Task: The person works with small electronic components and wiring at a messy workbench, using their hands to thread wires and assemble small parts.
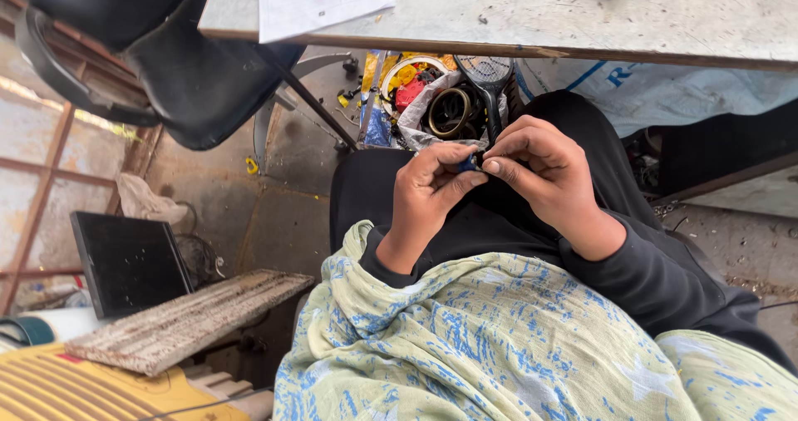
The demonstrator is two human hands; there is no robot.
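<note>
My left hand (428, 190) and my right hand (544, 172) meet over my lap, just below the table edge. Between their fingertips sits a small blue part (468, 163), pinched from both sides; most of it is hidden by my fingers. Both arms wear dark sleeves, and a pale green cloth with blue marks (499, 346) lies across my front.
A worn grey table (582, 18) with a white paper sheet (320, 1) spans the top. Under it a bag of coloured parts and rings (440, 101) and a small racket (489, 76) lie on the floor. A black chair (166, 51) stands at left, a dark monitor (129, 259) and a board (187, 317) lower left.
</note>
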